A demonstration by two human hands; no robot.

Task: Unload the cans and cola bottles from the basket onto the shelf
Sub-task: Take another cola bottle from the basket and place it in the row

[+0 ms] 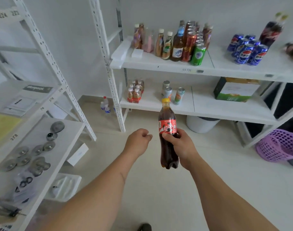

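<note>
My right hand point(181, 147) grips a cola bottle point(167, 129) with a red label and yellow cap, held upright in mid-air in front of the white shelf point(159, 64). My left hand point(139, 139) hovers beside it to the left, fingers curled shut with nothing in them. A purple mesh basket point(278, 145) sits on the floor at the right, its inside hidden. On the upper shelf stand several blue cola cans point(249, 50), a dark cola bottle point(272, 30), and a row of mixed bottles and cans point(187, 44).
The lower shelf board point(209, 109) carries a pack of small bottles point(135, 93), three cans point(173, 94) and a green box point(235, 90). A white bin point(200, 125) stands under it. A second rack point(42, 147) with metal parts is at my left. Water bottles point(105, 105) stand on the floor.
</note>
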